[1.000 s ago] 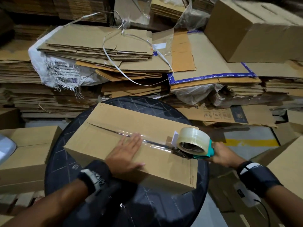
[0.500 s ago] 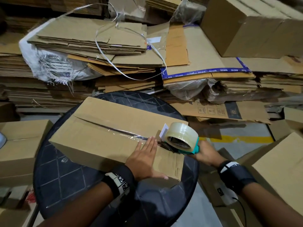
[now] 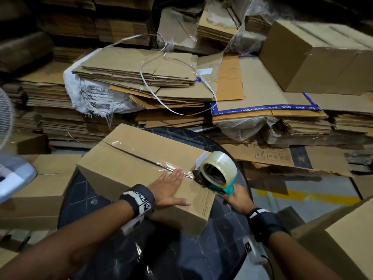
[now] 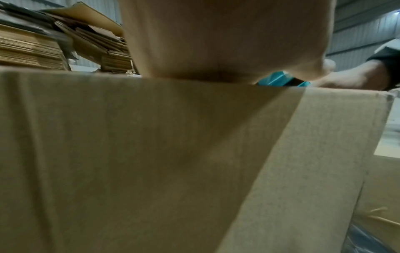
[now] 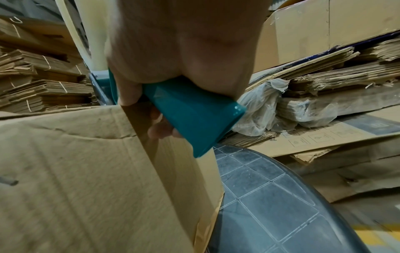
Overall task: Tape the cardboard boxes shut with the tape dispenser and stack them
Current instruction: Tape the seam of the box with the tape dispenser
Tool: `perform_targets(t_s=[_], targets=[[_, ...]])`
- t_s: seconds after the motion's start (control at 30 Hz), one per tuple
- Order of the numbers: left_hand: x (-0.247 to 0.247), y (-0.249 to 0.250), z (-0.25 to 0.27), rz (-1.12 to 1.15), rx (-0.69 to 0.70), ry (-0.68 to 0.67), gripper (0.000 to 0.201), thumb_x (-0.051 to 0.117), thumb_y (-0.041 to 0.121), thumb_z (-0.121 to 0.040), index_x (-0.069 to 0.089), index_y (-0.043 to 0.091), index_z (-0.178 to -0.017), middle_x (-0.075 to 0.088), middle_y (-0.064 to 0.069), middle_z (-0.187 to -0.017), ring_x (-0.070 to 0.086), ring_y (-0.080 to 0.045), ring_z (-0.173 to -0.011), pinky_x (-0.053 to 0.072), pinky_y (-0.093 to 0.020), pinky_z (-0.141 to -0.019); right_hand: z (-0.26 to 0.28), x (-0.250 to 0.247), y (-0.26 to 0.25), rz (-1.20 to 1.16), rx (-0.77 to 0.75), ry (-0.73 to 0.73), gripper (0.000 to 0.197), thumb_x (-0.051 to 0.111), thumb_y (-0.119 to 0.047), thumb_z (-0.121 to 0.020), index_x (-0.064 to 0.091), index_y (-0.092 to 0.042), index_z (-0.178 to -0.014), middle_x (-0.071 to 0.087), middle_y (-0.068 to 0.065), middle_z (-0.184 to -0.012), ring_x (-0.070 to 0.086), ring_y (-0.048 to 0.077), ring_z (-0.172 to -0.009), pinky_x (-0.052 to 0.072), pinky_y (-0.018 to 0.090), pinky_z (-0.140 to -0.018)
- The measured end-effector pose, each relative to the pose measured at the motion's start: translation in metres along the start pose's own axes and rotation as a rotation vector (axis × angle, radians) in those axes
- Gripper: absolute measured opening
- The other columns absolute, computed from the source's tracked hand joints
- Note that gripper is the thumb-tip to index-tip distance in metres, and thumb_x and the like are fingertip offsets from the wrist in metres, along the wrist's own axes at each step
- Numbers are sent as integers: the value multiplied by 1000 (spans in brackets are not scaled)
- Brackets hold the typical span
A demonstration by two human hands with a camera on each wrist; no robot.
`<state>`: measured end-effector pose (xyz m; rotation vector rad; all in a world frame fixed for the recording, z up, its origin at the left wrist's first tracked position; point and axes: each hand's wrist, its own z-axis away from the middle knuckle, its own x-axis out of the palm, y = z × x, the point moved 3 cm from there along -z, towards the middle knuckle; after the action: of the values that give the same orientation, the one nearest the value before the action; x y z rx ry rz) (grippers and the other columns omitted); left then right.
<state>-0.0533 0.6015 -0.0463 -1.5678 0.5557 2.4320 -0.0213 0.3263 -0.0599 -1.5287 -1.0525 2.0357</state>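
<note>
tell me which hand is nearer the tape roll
Right. The right hand grips the tape dispenser just under the tape roll; the left hand presses flat on the box beside it.

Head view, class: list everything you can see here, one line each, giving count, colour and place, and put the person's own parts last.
cardboard box: one, brown, on the round table, seam partly taped
tape dispenser: one, teal with a clear roll, at the box's right end
round table: one, dark, under the box
flattened cardboard stacks: many, brown, behind the table
assembled boxes: several, brown, upper right, left and lower right
strapping band: white, looped over the stacks
fan: one, white, left edge
left hand: flat on the box top
right hand: grips the dispenser handle
</note>
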Motion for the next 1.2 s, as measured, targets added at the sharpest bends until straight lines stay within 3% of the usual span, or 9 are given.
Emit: perform_targets(t_s=[0.17,0.3,0.37,0.5,0.63,0.9,0.97,1.1,1.2], targets=[[8,47,-9,83,-186,104,130,28,96,-73,-11,4,-157,-15,-13,-166,-17,-24,-153,-8,-46,-124,1,-3,-1,-45,0,-32,11,77,-30,-88,69,-22,-86,74,-4,-77,68,4,-60,51,16,-56],[9,78,-22,167,-335,129,144,24,102,-58,-7,2,-157,-16,-15,-165,-20,-27,-152,-11,-49,-121,1,-4,-2,-72,-24,-35,19,78,-32,-86,71,-14,-83,72,2,-69,67,6,-58,52,19,-57],[9,86,-27,189,-378,134,142,36,100,-63,-5,2,-158,-16,-15,-165,-21,-28,-152,-11,-50,-120,0,-4,1,-83,-12,-30,25,79,-33,-85,71,-9,-81,71,6,-67,66,10,-58,52,22,-56],[9,80,-26,193,-389,135,126,48,84,-75,-5,4,-158,-17,-14,-165,-21,-26,-152,-8,-50,-121,-5,-8,3,-92,29,-73,31,81,-33,-83,70,-4,-79,67,5,-61,60,11,-53,47,22,-53],[10,56,-19,149,-363,160,123,43,84,-77,-8,7,-159,-17,-10,-166,-18,-22,-153,-6,-51,-123,-10,-14,-5,-67,9,-158,20,79,-26,-84,69,-9,-82,67,5,-65,60,11,-56,49,22,-55],[10,36,-23,151,-347,146,119,42,80,-78,-8,8,-159,-20,-8,-165,-19,-20,-152,-9,-45,-124,14,-42,18,64,-15,-120,12,75,-17,-86,70,-6,-82,69,14,-71,63,14,-60,50,30,-57],[8,36,-22,134,-339,139,118,40,80,-78,-8,7,-158,-21,-9,-165,-19,-21,-152,-8,-45,-124,29,-50,30,52,-33,-103,11,75,-23,-85,72,-13,-86,71,9,-77,68,12,-69,55,33,-65],[8,33,-22,109,-336,135,117,36,80,-78,-10,9,-158,-21,-10,-164,-20,-22,-152,-9,-47,-124,58,-57,52,25,-55,-41,30,70,-53,-76,75,-29,-94,76,-7,-89,71,3,-86,58,29,-77],[12,33,-24,77,-285,176,105,35,77,-81,-17,28,-158,-21,-13,-164,-23,-24,-151,-13,-51,-122,62,-55,63,25,-17,-30,49,73,-71,-68,76,-29,-91,76,-6,-88,71,2,-85,57,22,-77]])
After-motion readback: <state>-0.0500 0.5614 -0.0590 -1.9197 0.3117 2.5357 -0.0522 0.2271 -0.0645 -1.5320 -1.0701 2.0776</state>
